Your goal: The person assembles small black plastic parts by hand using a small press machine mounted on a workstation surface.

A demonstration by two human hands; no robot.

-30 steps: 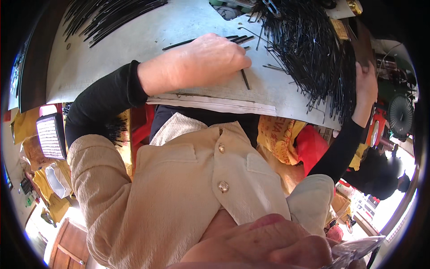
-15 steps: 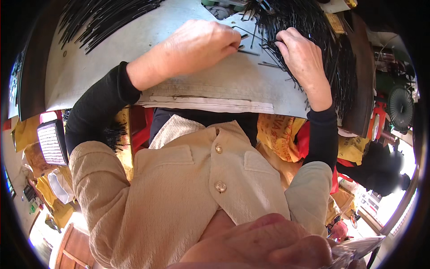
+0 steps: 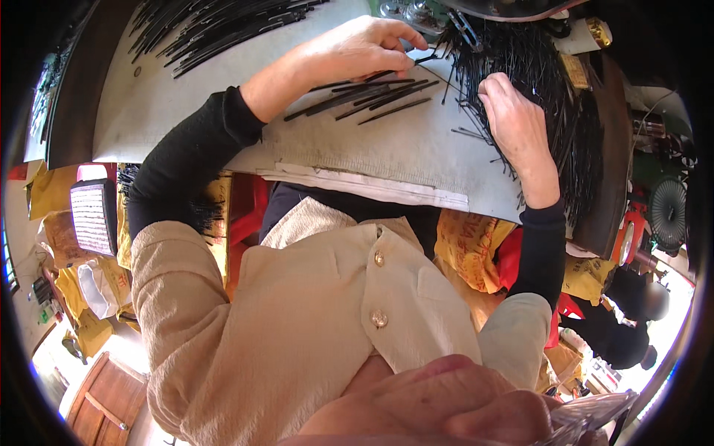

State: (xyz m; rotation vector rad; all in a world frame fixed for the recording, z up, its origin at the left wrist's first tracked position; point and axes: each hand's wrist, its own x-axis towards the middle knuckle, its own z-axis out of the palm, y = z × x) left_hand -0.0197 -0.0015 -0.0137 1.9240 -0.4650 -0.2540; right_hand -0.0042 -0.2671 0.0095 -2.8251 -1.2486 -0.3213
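My left hand is over the table's far middle, its index finger and thumb apart. A dark rod tip shows beside its fingertips; no grip on it is visible. Just below this hand lies a loose group of slim black rods, side by side on the pale tabletop. At the right, my right hand has its thumb and fingers pinched together at the edge of a big tangled pile of thin black rods. Whatever sits in that pinch is too small to make out.
More black rods lie in a bundle at the far left. Blue-handled pliers or a similar tool rest on the pile. Dark raised borders flank the table. White paper strips line its near edge, and yellow sacks stand below.
My left hand has loosened from a closed shape, and the slim rods that were largely beneath it now lie exposed on the table. My right hand stays pinched by the pile. The view has shifted slightly.
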